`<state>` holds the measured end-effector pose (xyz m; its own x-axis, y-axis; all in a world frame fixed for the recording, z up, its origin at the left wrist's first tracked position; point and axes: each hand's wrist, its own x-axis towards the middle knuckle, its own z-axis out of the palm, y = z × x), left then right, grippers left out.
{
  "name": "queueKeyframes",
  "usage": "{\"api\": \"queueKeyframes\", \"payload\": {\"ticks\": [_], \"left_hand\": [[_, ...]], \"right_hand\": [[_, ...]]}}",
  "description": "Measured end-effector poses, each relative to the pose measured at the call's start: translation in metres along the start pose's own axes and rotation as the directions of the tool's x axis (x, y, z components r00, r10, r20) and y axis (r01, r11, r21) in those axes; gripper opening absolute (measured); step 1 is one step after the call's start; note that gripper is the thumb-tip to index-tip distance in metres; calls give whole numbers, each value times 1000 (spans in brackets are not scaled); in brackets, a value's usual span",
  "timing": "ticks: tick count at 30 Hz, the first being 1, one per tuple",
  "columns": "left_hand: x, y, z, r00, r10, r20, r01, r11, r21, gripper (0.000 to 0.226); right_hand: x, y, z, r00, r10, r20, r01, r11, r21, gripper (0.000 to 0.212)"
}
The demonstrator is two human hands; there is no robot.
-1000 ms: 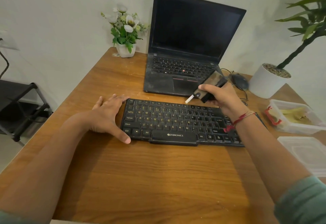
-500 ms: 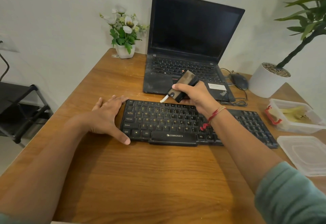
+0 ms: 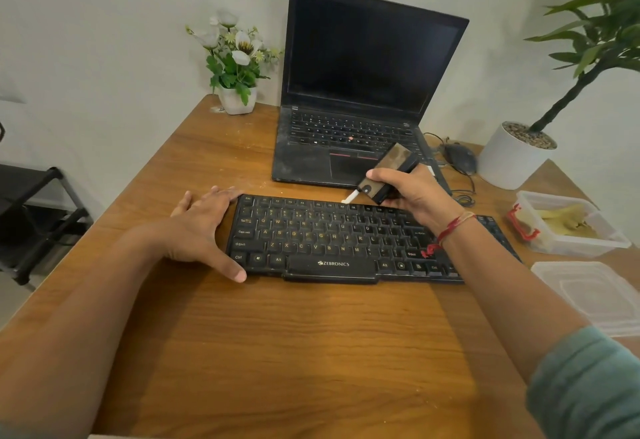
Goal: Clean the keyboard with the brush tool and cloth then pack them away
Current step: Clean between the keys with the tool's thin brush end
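Right hand (image 3: 415, 196): fingers curled round the brush tool (image 3: 389, 172), its white tip at the far edge of the keyboard (image 3: 329, 241).
Left hand (image 3: 202, 227): spread flat, fingers straight, against the keyboard's left end.
Keyboard: between the hands, passing under the right wrist, on the table (image 3: 277, 352).
Laptop (image 3: 346, 92): open, just beyond the right hand.
Cloth (image 3: 568, 222): right of the right hand, in a clear box (image 3: 588, 244).

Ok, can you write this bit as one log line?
right hand: grips brush tool | tip: at keyboard top row | left hand: against keyboard's left end | cloth: in box
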<state>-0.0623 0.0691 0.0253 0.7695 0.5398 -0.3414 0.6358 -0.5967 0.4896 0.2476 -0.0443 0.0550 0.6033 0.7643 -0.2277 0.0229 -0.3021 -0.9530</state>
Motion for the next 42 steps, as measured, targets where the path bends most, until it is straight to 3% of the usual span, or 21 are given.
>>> {"api": "queueKeyframes", "payload": {"ticks": [3, 6, 14, 24, 31, 37, 42], "left_hand": [[3, -3, 1, 1000, 6, -4, -6, 1000, 12, 152], [3, -3, 1, 1000, 1, -2, -1, 1000, 8, 149], [4, -5, 2, 1000, 4, -4, -4, 1000, 8, 149], [9, -13, 4, 1000, 19, -4, -18, 1000, 23, 148], [9, -12, 3, 1000, 25, -5, -25, 1000, 17, 149], [10, -14, 4, 999, 43, -29, -43, 999, 3, 153], [11, -17, 4, 998, 51, -25, -51, 999, 7, 154]], "right_hand": [[2, 1, -15, 1000, 3, -17, -4, 1000, -16, 50], [2, 2, -30, 1000, -2, -29, 2, 1000, -17, 38], [0, 6, -58, 994, 4, -106, -7, 1000, -25, 53], [-5, 12, -102, 980, 5, -198, -15, 999, -45, 48], [-11, 21, -129, 935, -33, -354, 10, 998, -66, 52], [-28, 24, -102, 911, -145, -385, 177, 983, 50, 48], [-29, 27, -70, 922, -177, -343, 177, 984, -30, 49]]}}
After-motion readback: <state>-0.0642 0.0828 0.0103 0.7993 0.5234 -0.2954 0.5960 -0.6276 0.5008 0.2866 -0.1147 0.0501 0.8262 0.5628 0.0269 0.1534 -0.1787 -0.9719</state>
